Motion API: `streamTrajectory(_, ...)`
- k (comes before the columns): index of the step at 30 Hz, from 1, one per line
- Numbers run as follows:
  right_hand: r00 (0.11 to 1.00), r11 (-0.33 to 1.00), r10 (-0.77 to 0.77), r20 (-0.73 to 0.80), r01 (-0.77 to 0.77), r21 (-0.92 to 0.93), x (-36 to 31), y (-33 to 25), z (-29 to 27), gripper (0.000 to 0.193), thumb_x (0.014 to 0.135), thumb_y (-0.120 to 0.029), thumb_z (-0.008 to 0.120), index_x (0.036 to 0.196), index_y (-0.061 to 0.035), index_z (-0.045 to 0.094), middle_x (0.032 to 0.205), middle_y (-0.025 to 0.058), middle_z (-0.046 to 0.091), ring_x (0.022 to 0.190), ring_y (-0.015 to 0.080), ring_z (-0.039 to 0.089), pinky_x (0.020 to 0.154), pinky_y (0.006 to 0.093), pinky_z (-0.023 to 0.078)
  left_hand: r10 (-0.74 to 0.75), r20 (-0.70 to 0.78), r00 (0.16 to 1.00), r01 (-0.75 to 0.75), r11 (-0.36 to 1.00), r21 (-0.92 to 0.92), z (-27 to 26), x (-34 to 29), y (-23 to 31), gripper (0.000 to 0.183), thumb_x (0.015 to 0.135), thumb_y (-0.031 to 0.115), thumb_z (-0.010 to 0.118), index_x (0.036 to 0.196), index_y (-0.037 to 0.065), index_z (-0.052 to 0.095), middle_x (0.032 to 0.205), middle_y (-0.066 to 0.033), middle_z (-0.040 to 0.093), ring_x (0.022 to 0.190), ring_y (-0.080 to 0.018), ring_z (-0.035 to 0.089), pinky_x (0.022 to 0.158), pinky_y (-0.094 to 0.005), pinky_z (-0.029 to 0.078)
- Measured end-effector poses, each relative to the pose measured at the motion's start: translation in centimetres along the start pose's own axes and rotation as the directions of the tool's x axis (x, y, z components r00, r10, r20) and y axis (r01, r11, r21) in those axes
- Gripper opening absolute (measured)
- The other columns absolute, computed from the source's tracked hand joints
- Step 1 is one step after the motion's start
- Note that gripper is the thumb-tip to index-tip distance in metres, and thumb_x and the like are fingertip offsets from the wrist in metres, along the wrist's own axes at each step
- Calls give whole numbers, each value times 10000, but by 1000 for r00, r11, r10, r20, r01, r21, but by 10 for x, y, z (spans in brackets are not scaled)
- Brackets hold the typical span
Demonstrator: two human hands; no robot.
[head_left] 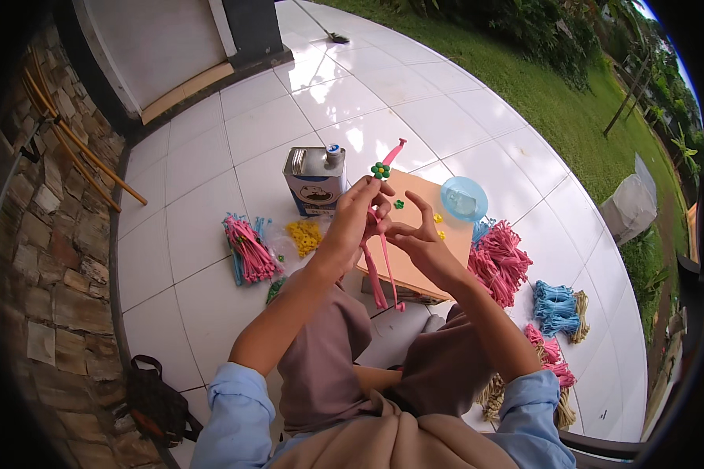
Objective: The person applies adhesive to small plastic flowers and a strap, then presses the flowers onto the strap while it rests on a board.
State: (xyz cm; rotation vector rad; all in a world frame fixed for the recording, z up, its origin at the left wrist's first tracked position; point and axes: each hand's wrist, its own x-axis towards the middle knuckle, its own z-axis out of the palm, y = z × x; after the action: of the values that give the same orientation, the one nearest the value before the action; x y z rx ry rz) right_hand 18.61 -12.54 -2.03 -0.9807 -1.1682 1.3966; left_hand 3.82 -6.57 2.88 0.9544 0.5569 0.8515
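Note:
My left hand (355,221) is closed around a long, soft pink strip (393,153) with small knobbed ends. A green flower (380,170) with a yellow centre sits on the strip just above my fingers. Below the hand, pink lengths hang down over the edge of a tan box top (414,191). My right hand (428,248) meets the left one from the right, its fingertips at the pink strip and one finger raised apart. Parts of the fingers hide the exact grip. On the box lie a loose green flower (399,205) and yellow flowers (438,219).
A metal can (315,184) stands behind the box's left side. A translucent blue dish (463,198) rests at its far right corner. Yellow pieces (303,235) and a pink bundle (252,250) lie left; pink strips (502,262) and a blue bundle (556,308) lie right. A black bag (158,402) sits by the stone wall.

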Motion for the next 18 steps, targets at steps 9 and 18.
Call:
streamTrajectory(9, 991, 978, -129, 21, 131, -162, -1, -20, 36, 663, 886, -127, 525, 1351, -118, 53, 1035, 178, 572, 828, 176, 575, 698, 284, 472, 34, -175, 984, 38, 919, 392, -68, 22, 34, 287, 910, 226, 463, 1017, -29, 537, 854, -78, 583, 879, -228, 599, 750, -304, 470)
streamTrajectory(18, 999, 997, -33, -3, 32, -77, -9, -48, 43, 650, 897, -97, 499, 1354, -127, 37, 913, 161, 607, 622, 150, 554, 533, 250, 446, 499, 654, 568, -413, -515, 751, -27, -51, 38, 418, 669, 83, 697, 1022, 106, 476, 1076, -100, 464, 1011, -238, 449, 842, -349, 386)
